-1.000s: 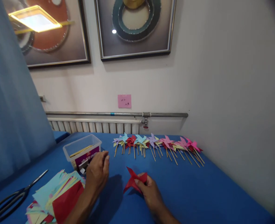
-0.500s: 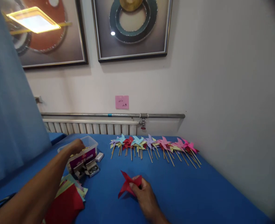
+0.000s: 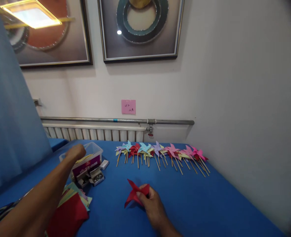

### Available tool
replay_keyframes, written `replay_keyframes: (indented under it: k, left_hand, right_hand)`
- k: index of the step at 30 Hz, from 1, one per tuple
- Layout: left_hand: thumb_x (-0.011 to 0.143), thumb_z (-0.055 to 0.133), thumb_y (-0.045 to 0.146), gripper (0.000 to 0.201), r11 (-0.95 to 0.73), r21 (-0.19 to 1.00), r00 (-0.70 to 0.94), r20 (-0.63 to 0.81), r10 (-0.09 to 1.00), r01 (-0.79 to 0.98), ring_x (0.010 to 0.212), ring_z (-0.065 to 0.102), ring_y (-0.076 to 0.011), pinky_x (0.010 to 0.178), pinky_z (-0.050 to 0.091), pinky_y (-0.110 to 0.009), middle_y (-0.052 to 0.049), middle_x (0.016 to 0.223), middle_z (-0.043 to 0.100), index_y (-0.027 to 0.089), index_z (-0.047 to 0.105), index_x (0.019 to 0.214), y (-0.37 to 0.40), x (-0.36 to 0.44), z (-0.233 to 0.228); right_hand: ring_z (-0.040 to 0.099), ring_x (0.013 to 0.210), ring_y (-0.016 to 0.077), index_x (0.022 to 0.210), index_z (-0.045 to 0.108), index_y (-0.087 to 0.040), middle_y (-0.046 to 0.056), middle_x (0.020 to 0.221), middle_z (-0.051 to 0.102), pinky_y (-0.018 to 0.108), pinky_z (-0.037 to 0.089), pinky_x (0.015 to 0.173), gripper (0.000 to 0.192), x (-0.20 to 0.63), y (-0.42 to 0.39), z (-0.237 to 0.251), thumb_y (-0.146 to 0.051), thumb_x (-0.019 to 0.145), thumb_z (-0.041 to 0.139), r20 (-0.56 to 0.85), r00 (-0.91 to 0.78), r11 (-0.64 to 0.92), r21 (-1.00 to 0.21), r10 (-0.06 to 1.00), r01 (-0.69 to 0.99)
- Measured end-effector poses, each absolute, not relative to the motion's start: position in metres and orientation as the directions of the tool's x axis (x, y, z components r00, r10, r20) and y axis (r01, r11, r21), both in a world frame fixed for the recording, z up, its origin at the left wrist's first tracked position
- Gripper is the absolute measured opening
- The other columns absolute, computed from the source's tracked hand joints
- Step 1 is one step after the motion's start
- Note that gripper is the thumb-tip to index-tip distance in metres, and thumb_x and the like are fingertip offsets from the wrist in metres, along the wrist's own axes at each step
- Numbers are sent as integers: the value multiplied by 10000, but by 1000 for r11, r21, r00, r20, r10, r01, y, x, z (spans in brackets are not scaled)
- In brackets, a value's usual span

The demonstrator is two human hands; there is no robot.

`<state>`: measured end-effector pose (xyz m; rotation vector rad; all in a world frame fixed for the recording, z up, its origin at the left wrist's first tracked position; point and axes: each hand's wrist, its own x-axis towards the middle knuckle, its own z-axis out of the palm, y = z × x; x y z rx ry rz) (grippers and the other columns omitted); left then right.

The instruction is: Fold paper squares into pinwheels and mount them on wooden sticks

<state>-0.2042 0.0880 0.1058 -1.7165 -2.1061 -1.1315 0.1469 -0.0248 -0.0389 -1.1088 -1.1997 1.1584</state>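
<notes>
The left grip (image 3: 75, 153) stretches far forward; the right grip (image 3: 151, 203) pinches nearer in.

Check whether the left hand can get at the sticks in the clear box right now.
Probably yes: the left hand is over the clear box, which looks open on top, and some sticks show beside it. The right hand, holding the red pinwheel, is out of the way.

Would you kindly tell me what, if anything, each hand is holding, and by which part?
The right hand holds the red paper pinwheel by its right side, close to the centre. Whether the left hand holds anything cannot be told.
</notes>
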Motion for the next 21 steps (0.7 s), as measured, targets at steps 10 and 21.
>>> replay_keyframes:
  k: [10,21]
  left_hand:
    - [928,417,296,282,-200,702,-43,313,949,684,624,556,-147,608,351,-248,-3,647,601,170,654,840,14,-60,28]
    - [865,479,258,224,-202,782,128,156,979,589,635,507,-138,607,307,-250,12,637,582,174,654,755,0,-33,-5]
  right_hand:
    - [540,583,135,793,651,-189,-33,643,629,259,428,603,279,154,-18,-42,-380,657,800,31,5,31,-961,999,-275]
    - [598,608,145,807,658,-184,-15,675,669,293,516,650,407,158,-22,-22,-430,589,898,-66,2,-60,-919,998,-390]
